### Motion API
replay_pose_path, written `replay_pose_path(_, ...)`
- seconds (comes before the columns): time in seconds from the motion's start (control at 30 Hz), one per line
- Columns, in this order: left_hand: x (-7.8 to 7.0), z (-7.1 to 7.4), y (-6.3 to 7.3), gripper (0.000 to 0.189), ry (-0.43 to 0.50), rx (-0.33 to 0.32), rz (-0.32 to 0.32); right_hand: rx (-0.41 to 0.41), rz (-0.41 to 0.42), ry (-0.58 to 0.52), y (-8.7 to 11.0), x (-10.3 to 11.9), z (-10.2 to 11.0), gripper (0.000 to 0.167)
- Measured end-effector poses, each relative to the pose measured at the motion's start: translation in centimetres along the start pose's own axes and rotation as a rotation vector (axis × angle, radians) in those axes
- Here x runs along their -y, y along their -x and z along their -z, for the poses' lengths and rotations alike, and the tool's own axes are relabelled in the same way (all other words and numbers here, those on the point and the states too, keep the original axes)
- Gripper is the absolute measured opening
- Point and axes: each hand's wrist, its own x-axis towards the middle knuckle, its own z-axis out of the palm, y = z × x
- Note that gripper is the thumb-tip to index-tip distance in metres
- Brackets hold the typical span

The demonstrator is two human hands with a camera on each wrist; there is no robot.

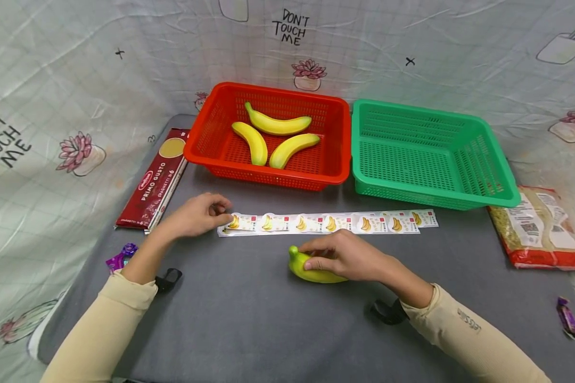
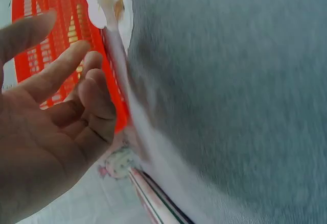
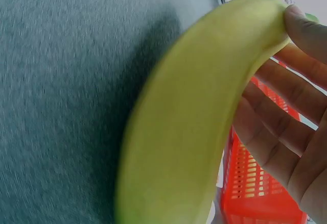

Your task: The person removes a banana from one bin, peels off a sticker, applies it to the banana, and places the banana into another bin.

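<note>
My right hand grips a greenish-yellow banana low over the grey table, its stem end pointing left. In the right wrist view the thumb lies on one end of the banana and the fingers pass behind it. A strip of white banana stickers lies across the table just beyond. At the strip's left end is my left hand, fingertips close over the first sticker. In the left wrist view the left hand has thumb and index finger apart, the other fingers loosely bent, nothing between them.
Behind the strip stand a red basket with three bananas and a green basket. A spaghetti pack lies at the left, a clear-and-red food bag at the right. Purple-wrapped sweets sit near the left sleeve, another wrapped sweet far right.
</note>
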Motion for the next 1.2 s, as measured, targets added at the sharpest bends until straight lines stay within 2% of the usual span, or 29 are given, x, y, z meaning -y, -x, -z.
replay_pose_path(0.13,-0.3,-0.9,-0.5,0.04,-0.081,0.037,-0.021,0.02,0.002,-0.046,-0.2,0.0,-0.4,0.031)
replay_pose_path(0.37,0.0,-1.9,-1.2,0.032,-0.137,0.029,-0.055,0.056,-0.011,-0.041,-0.8,-0.5,-1.2,0.031)
replay_pose_path(0.63,-0.2,-2.3,-1.6,0.035,-0.139,0.051,-0.006,0.07,-0.06,-0.024,-1.3,-1.2,-1.1,0.03)
replay_pose_path(0.9,-0.4,-2.1,-1.7,0.028,-0.142,0.079,0.034,0.065,-0.064,-0.02,-1.3,-1.2,-1.0,0.03)
replay_pose_path(1.0,-0.3,-2.1,-1.8,0.026,-0.132,0.078,0.022,0.066,-0.069,-0.018,-1.2,-1.2,-1.0,0.03)
replay_pose_path(1.07,-0.3,-2.1,-1.8,0.025,-0.114,0.066,-0.007,0.065,-0.072,-0.011,-1.2,-1.2,-1.0,0.03)
replay_pose_path(1.2,-0.1,-1.8,-1.7,0.023,-0.029,0.056,-0.065,0.057,-0.073,0.005,-1.2,-1.2,-1.0,0.03)
